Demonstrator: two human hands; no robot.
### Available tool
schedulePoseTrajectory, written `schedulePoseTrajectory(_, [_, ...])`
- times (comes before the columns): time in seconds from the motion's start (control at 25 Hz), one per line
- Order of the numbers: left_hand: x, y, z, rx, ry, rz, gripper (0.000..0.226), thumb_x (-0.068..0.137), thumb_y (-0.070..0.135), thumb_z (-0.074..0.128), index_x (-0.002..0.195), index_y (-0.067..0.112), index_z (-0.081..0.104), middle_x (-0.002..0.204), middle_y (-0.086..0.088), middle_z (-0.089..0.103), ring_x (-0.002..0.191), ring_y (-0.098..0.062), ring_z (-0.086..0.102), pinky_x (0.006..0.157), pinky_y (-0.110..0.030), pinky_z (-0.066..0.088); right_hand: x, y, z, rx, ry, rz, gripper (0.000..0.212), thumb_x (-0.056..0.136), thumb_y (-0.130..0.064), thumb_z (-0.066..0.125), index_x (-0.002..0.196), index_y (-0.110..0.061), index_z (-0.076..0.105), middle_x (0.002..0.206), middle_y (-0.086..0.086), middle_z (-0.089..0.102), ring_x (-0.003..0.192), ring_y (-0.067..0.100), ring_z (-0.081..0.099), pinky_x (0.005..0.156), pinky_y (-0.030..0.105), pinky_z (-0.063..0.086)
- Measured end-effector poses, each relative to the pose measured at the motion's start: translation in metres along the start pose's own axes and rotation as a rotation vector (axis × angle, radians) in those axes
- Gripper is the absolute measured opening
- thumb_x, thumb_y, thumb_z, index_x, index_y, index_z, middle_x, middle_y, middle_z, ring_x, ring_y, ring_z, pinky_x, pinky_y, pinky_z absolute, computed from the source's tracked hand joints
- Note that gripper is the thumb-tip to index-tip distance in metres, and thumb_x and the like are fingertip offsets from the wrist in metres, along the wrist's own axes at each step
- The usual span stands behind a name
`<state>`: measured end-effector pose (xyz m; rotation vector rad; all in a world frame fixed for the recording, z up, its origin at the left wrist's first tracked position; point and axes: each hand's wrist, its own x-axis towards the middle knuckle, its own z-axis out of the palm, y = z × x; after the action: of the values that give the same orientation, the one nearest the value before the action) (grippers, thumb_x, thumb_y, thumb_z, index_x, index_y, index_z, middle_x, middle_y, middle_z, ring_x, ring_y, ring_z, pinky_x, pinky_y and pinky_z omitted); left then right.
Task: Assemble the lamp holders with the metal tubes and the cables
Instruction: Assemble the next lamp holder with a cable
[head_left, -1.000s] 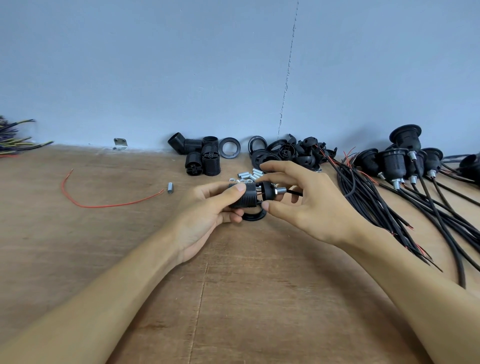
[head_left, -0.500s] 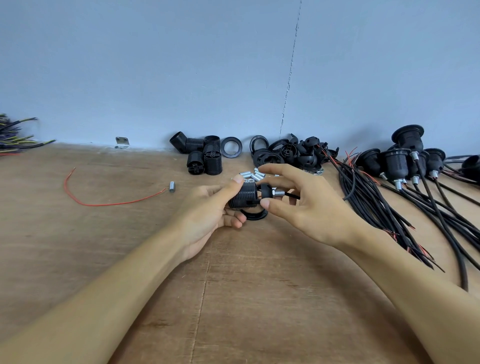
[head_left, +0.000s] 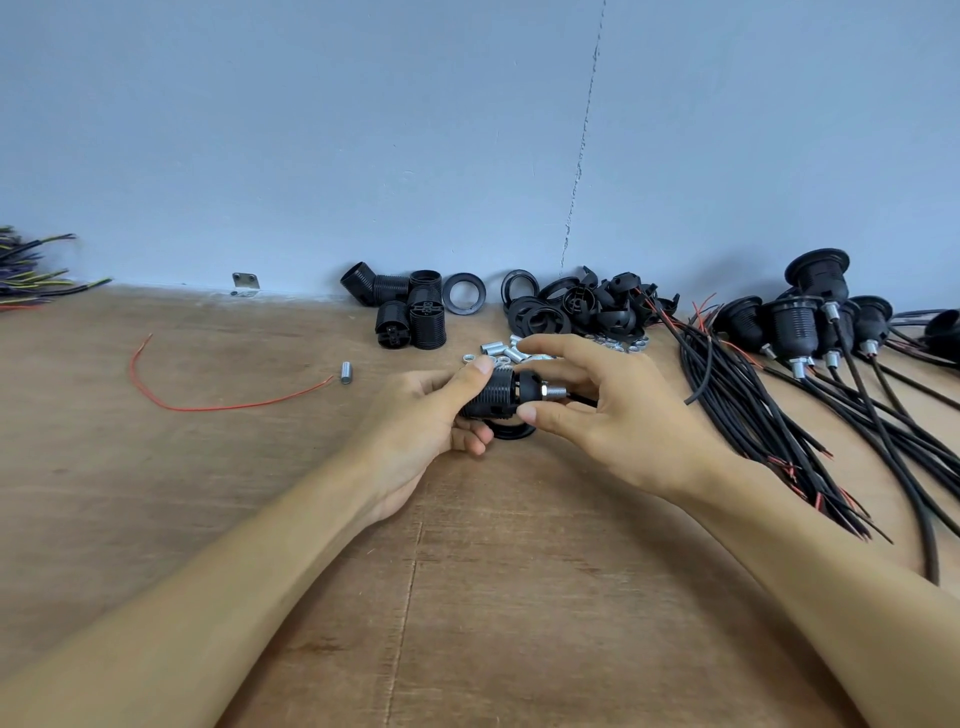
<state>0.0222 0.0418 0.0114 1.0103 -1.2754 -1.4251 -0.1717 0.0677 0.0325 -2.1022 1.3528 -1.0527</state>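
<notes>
Since a second earlier, the cap (head_left: 530, 385) had closed up against the lamp holder barrel (head_left: 491, 397), so the gap that showed between them was nearly gone, and both hands sat a touch farther from the camera.

The left hand (head_left: 415, 415) gripped the ribbed barrel just above the surface (head_left: 467, 597), thumb on top and the other fingers curled underneath. The right hand (head_left: 623, 431) held the cap end, its fingers loosely curled round it: the index arched over the top, the thumb tip at the lower edge where cap met barrel. A threaded metal tube (head_left: 557, 389) stuck out of the cap's end with a nut at its base, and a black cable (head_left: 584, 401) ran out of the tube behind the right fingers. A black ring (head_left: 511, 431) lay flat directly below the holder.

Just behind the hands lay loose metal tubes (head_left: 501, 347) and small nuts (head_left: 618, 343). Against the wall (head_left: 363, 130) stood spare barrels (head_left: 410, 312), and to their right a heap of rings and caps (head_left: 571, 312). Far right, finished holders (head_left: 800, 322) each carried a tube and cable, beside a cable bundle (head_left: 753, 405). To the left lay a single tube (head_left: 345, 372) touching the tip of a red wire (head_left: 228, 407).
</notes>
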Motion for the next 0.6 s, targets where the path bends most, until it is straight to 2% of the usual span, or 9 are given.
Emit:
schedulePoseTrajectory(0.16, [0.000,-0.001,0.001,0.000,0.021,0.011,0.033,0.099,0.031,0.062,0.087,0.002,0.074,0.069,-0.006,0.071,0.055,-0.012,0.060,0.051,-0.021,0.051,0.000,0.001,0.005,0.022,0.015,-0.007,0.046,0.084,-0.019,0.080,0.126,-0.029,0.063,0.109,-0.023,0.069,0.102,-0.012,0.064,0.089,0.006,0.046])
schedulePoseTrajectory(0.48, [0.001,-0.004,0.003,0.005,0.052,0.025,0.034,0.099,0.034,0.062,0.087,0.005,0.076,0.074,-0.010,0.070,0.057,-0.013,0.059,0.051,-0.021,0.050,-0.001,0.002,0.011,0.023,0.089,-0.011,0.039,0.079,-0.020,0.084,0.113,-0.032,0.067,0.097,-0.028,0.069,0.100,-0.015,0.063,0.088,0.005,0.045])
schedulePoseTrajectory(0.6, [0.000,-0.004,0.004,-0.005,0.071,0.027,0.036,0.099,0.034,0.061,0.091,0.001,0.075,0.075,-0.011,0.070,0.055,-0.013,0.058,0.050,-0.021,0.049,-0.001,0.002,0.014,0.044,0.132,-0.014,0.038,0.077,-0.021,0.086,0.110,-0.031,0.069,0.092,-0.029,0.068,0.097,-0.015,0.064,0.083,0.005,0.046])
